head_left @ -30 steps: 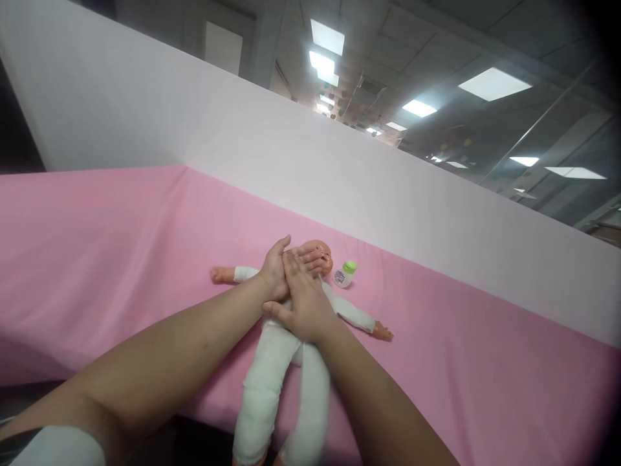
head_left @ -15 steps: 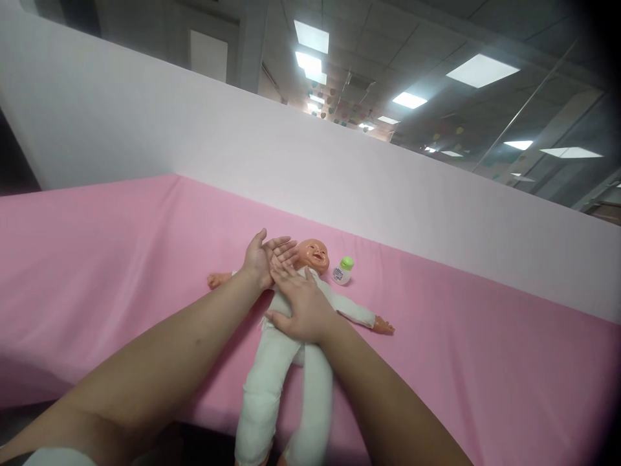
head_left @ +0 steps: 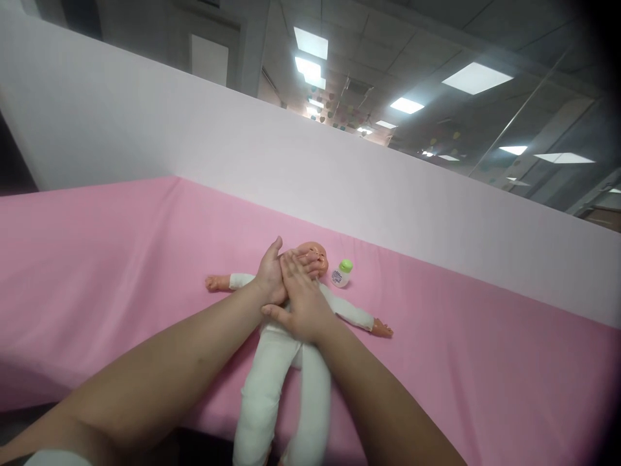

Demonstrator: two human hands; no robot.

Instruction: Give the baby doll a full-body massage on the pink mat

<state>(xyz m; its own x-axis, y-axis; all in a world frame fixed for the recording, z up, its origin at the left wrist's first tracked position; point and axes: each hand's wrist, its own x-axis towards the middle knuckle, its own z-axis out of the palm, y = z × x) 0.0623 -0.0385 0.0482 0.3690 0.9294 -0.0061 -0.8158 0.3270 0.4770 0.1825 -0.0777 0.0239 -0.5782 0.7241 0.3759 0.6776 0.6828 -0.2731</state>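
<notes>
A baby doll [head_left: 264, 388] with a white cloth body lies on its back, arms stretched out to the sides. Above its chest, my left hand [head_left: 272, 275] is open with the palm turned up and the thumb raised; its fingers cover part of the doll's face. My right hand [head_left: 308, 304] lies palm down across the left palm, fingers stretched out, thumb apart. Neither hand holds an object. Beside the doll's head stands a small clear bottle [head_left: 341, 277] with a green cap and a printed label.
The doll and bottle lie on a pink sheet [head_left: 460, 336] with some folds. A white panel [head_left: 310, 175] rises behind it. Past the panel are glass and a ceiling with several lights [head_left: 478, 77].
Half a second ago my left hand lay further left with the doll's face in view; now it is back over the face, much as a second ago. The right fingers moved along with it.
</notes>
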